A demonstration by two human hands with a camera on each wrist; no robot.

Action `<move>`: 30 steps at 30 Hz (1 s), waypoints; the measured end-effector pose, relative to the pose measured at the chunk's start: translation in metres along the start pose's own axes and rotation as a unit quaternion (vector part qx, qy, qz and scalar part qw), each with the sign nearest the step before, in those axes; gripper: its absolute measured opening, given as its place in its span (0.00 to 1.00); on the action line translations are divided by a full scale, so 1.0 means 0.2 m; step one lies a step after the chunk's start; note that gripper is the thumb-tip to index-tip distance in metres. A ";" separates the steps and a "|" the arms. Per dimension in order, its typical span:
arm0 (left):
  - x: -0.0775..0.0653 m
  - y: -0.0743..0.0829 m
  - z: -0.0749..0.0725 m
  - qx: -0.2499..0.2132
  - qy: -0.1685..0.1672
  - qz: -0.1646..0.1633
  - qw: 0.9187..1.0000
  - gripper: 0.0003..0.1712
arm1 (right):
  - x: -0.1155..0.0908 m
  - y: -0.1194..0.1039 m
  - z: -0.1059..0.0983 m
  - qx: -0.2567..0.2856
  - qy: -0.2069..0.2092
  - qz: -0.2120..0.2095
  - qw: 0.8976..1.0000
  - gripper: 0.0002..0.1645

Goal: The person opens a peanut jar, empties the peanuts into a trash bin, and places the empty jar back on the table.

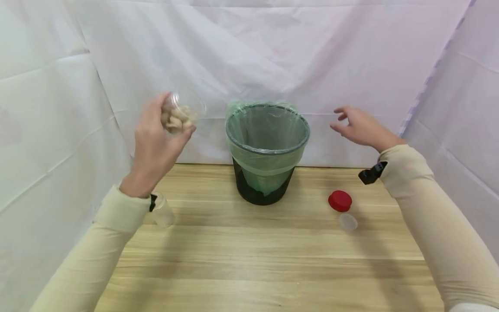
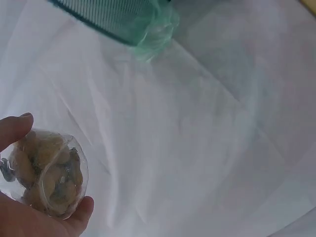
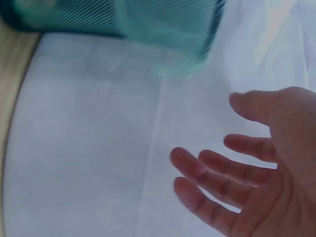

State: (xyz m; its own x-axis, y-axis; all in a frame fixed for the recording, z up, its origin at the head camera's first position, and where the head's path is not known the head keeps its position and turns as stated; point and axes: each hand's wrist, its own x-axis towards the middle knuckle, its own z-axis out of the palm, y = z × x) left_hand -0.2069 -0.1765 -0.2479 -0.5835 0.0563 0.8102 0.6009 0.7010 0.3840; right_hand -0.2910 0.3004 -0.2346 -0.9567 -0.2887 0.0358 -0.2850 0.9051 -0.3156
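Observation:
My left hand [image 1: 153,135] holds a clear plastic container [image 1: 180,113] up in the air, left of the bin, with thumb and fingers round its sides. Beige, rounded lumps [image 2: 52,173] fill part of it, and their kind is unclear. In the head view the container is tipped sideways. My right hand [image 1: 360,126] is raised to the right of the bin, its fingers spread loosely and nothing in them. Between the hands stands a black mesh waste bin [image 1: 260,197] lined with a thin green bag [image 1: 269,162] folded over its rim.
A red lid [image 1: 340,201] lies on the wooden table [image 1: 249,260] at the right, with a pale translucent disc [image 1: 348,222] just in front of it. A clear container [image 1: 163,215] stands at the left, partly behind the left wrist. White cloth walls [image 1: 195,43] enclose the back and sides.

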 end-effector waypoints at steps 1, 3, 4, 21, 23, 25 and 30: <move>0.04 0.01 0.00 0.004 -0.006 0.003 1.000 0.42 | 0.02 -0.03 -0.01 0.002 0.006 -0.002 1.000 0.41; 0.12 0.03 0.01 0.011 -0.022 0.018 1.000 0.43 | 0.06 -0.10 -0.04 0.002 0.012 -0.007 1.000 0.41; 0.16 0.04 0.03 0.019 -0.032 0.031 0.999 0.43 | 0.08 -0.13 -0.04 -0.002 0.013 -0.011 1.000 0.41; 0.46 0.00 0.43 0.230 -0.131 0.232 0.936 0.25 | 0.35 -0.41 0.16 -0.078 0.021 -0.014 0.997 0.31; 0.47 -0.01 0.46 0.244 -0.135 0.244 0.929 0.23 | 0.34 -0.41 0.19 -0.068 0.037 0.000 0.997 0.32; 0.47 -0.01 0.48 0.252 -0.137 0.250 0.925 0.21 | 0.35 -0.41 0.22 -0.056 0.051 0.015 0.997 0.36; 0.48 0.00 0.52 0.264 -0.147 0.254 0.919 0.21 | 0.34 -0.39 0.24 -0.025 0.071 0.049 0.996 0.43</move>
State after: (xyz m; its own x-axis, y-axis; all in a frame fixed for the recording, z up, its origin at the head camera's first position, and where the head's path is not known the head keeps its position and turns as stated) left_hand -0.3205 -0.0977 -0.2156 -0.4695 0.6070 0.6411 0.5332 0.7737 -0.3421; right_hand -0.3313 0.1947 -0.2526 -0.9777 -0.1541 0.1427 -0.1889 0.9421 -0.2770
